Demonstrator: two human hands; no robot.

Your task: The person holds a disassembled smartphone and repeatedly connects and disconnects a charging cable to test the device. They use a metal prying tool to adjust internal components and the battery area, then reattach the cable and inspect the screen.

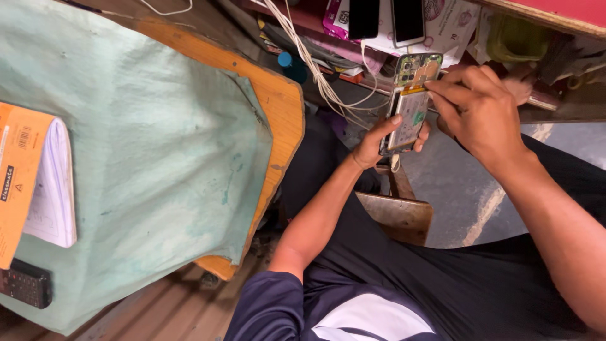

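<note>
My left hand (377, 144) grips an opened phone (409, 112) from below, with its back cover off and the battery and green circuit board showing. My right hand (478, 108) comes in from the right. Its fingertips are pinched together on the yellow strip at the top of the battery. Whether those fingers hold a small tool is hidden. The phone is held in the air over my lap, above a small wooden stool (398, 215).
A wooden table covered by a green cloth (158, 145) fills the left, with an orange-covered notebook (31, 177) and a black keypad device (24, 284) on it. Two dark phones (386, 19) lie on a shelf at the top, beside white cables (315, 69).
</note>
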